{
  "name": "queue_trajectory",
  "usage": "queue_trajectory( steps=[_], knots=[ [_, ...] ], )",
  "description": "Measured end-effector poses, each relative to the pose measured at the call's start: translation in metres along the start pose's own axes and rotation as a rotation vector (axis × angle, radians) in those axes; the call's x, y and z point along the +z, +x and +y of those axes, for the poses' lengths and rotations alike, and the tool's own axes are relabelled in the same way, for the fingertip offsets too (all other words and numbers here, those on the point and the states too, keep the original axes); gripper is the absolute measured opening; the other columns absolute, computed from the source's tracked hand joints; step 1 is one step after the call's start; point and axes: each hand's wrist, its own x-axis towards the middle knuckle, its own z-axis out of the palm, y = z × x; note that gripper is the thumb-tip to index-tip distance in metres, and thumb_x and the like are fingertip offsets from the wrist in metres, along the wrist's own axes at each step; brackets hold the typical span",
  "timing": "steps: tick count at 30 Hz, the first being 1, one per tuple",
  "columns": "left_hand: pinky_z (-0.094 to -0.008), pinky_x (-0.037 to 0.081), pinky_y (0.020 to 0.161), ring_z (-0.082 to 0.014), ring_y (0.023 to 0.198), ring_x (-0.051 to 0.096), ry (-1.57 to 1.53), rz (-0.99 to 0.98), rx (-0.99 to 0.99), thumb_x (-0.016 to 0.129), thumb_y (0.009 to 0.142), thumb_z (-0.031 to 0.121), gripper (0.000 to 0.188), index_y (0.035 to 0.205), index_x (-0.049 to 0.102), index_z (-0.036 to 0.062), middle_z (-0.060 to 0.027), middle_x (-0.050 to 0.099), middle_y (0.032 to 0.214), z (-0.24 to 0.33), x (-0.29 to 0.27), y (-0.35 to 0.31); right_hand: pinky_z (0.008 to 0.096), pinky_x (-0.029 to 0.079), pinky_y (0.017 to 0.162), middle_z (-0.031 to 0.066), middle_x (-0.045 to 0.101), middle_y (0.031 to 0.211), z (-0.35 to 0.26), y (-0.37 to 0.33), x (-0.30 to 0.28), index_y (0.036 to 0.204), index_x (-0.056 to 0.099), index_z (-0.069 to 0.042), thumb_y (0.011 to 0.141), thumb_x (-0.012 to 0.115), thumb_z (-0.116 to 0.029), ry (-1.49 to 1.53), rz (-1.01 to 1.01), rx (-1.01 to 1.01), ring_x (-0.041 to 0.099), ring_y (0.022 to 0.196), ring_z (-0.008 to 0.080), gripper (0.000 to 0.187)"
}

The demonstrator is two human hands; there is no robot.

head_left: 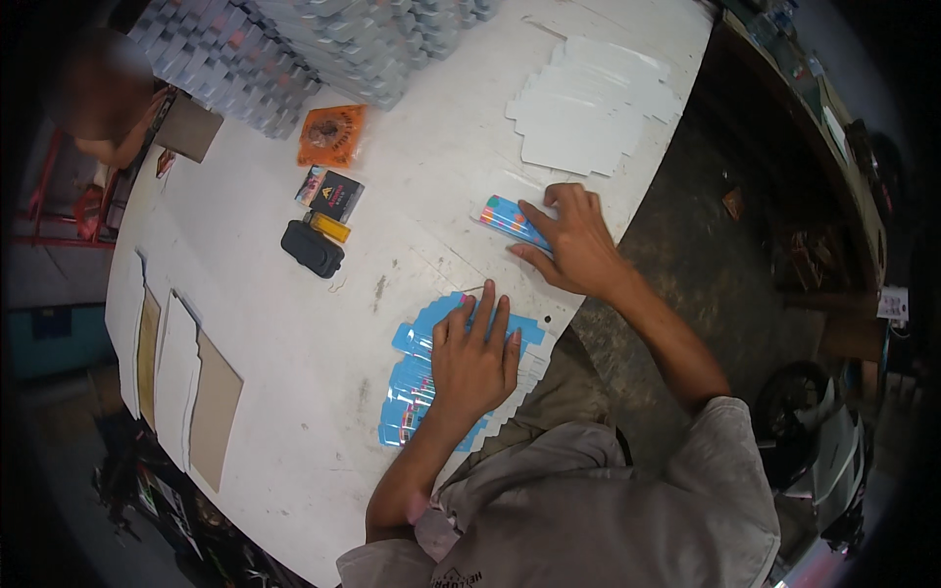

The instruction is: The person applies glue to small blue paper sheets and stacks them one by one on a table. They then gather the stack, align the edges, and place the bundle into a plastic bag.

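Near the table's front edge lies a fanned stack of glossy blue printed card blanks (pixel 410 377) with stepped edges. My left hand (pixel 475 358) rests flat on it, fingers stretched out. To the right and farther off, my right hand (pixel 580 240) grips a small blue printed card piece (pixel 512 218) with coloured dots, thumb at its near edge and index finger on top. This piece looks folded or curved and lies low over the table. Beneath the right palm, part of it is hidden.
White stepped card blanks (pixel 588 108) are spread at the far right. Grey-white stacks (pixel 323 44) stand at the back. An orange packet (pixel 331 135), a dark box (pixel 333 193), a yellow lighter (pixel 329 227) and a black case (pixel 312 249) lie mid-left. Cardboard sheets (pixel 211 412) lie left; a person (pixel 113 108) sits beyond.
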Motion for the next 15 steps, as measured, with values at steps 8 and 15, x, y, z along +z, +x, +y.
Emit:
queue_trajectory(
  steps=[8, 15],
  knots=[
    [-0.0606, 0.016, 0.125, -0.0477, 0.153, 0.027, 0.281, -0.017, 0.056, 0.061, 0.095, 0.030, 0.075, 0.153, 0.037, -0.0106, -0.0336, 0.034, 0.160, 0.003, -0.002, -0.003, 0.0515, 0.054, 0.082, 0.0251, 0.070, 0.083, -0.075, -0.018, -0.013, 0.109, 0.059, 0.007, 0.095, 0.060, -0.012, 0.786, -0.662, 0.494, 0.068, 0.092, 0.0471, 0.024],
    [-0.0582, 0.017, 0.126, -0.0446, 0.154, 0.028, 0.031, -0.061, 0.095, 0.063, 0.095, 0.047, 0.087, 0.151, 0.037, -0.0139, -0.0340, 0.033, 0.161, 0.004, -0.016, 0.004, 0.0503, 0.052, 0.088, 0.0206, 0.070, 0.105, 0.050, 0.019, -0.012, 0.128, 0.064, -0.003, 0.094, 0.065, -0.013, -0.170, 0.119, 0.069, 0.067, 0.097, 0.0395, 0.035]
  ],
)
